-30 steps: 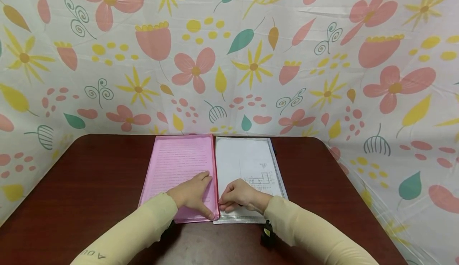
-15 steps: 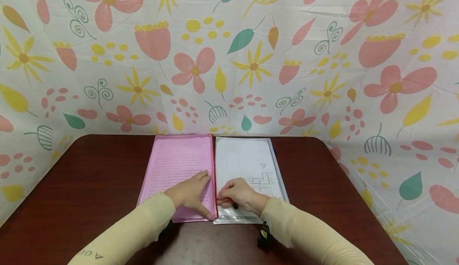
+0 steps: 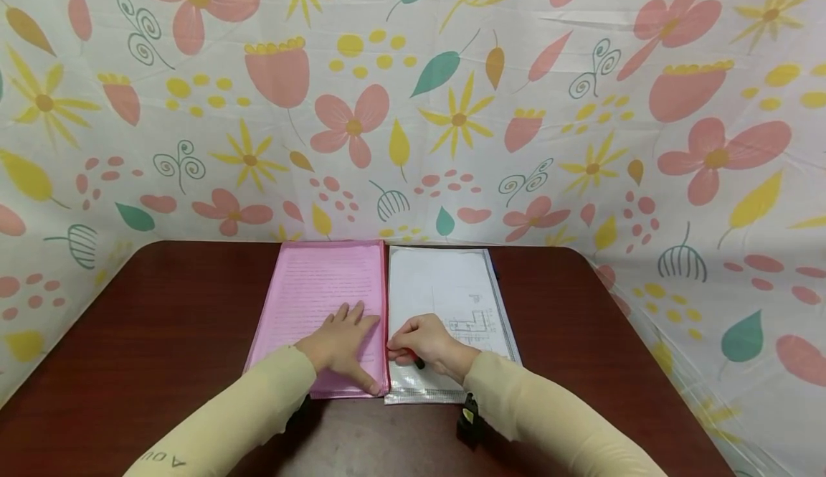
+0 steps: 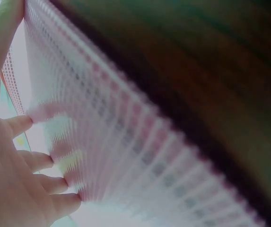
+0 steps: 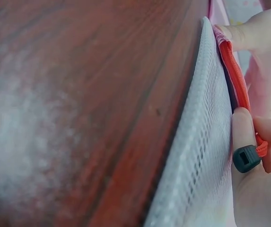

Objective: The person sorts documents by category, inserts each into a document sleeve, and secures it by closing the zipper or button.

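A pink mesh zip document pouch (image 3: 325, 276) lies on the table with a printed sheet showing through. My left hand (image 3: 343, 344) rests flat on its lower right part, fingers spread and thumb at the near right corner. In the left wrist view, those fingertips (image 4: 71, 201) touch the mesh. My right hand (image 3: 429, 344) pinches the zipper pull on the pouch's right edge. From between its finger and thumb hang a red cord and a black tab (image 5: 246, 158). The red zipper (image 5: 237, 78) runs from the left thumb to the pinching fingers.
A white mesh zip pouch (image 3: 439, 276) holding a sheet with a line drawing lies close against the pink one, under my right hand. The dark red-brown table (image 3: 181, 319) extends to both sides. A flowered curtain (image 3: 413, 104) hangs behind the far table edge.
My right hand has slid a little away from me along the red zipper, and the black tab has come into view. My left hand stays in place, its fingers now spread wider.
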The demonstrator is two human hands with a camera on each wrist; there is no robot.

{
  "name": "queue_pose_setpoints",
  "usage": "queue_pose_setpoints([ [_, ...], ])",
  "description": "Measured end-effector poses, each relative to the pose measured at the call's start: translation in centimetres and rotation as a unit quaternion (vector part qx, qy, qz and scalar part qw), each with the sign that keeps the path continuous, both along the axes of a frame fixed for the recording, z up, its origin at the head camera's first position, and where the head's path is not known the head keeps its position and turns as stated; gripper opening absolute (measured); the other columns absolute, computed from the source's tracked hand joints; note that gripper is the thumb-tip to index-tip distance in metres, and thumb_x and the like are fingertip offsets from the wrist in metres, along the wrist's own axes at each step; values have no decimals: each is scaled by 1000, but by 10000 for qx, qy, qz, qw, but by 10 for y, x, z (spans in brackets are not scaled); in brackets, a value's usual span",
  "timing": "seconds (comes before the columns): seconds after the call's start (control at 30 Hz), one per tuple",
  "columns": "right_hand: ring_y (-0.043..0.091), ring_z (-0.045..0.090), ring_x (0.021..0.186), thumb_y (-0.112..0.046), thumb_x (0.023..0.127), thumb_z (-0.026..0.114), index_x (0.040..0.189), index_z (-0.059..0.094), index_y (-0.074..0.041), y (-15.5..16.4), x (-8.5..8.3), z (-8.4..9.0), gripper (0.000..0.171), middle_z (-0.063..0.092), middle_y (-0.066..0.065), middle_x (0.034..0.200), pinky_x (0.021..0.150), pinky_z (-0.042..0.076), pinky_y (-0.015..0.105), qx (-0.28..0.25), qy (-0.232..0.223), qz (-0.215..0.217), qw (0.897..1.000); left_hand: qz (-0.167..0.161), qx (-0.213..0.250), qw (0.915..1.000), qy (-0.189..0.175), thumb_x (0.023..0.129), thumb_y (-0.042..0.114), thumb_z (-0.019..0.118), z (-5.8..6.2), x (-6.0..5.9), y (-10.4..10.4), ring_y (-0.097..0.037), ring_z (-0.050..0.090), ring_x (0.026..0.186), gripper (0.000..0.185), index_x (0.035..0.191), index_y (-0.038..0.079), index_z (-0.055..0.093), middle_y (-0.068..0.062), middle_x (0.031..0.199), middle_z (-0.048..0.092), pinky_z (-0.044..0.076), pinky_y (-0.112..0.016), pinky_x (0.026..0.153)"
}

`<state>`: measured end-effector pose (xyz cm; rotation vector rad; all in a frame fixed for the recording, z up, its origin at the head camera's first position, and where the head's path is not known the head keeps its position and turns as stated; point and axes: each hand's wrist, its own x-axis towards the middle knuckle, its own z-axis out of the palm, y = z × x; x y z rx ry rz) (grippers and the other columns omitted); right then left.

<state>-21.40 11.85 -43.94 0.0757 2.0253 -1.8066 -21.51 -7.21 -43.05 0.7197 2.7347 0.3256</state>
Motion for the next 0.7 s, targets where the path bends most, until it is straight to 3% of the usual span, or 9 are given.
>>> queue_pose_setpoints([
  [0.23, 12, 66, 59, 6, 78, 66, 88, 62, 13, -4, -6, -2, 12, 71, 14, 71, 58, 57, 25, 78, 104, -172, 9998, 19, -27, 10000, -42, 45, 72, 78, 4, -1, 0, -51, 14, 139, 131, 149, 13, 26, -26, 154, 14, 19, -63, 110],
  [0.7, 13, 66, 59, 5, 80, 66, 92, 62, 14, -8, -24, -3, 15, 71, 17, 73, 59, 57, 26, 129, 220, -292, 9992, -40, -214, 9998, 14, 45, 76, 75, 2, -2, -2, -48, 13, 141, 138, 150, 6, 20, -22, 156, 13, 20, -59, 112],
])
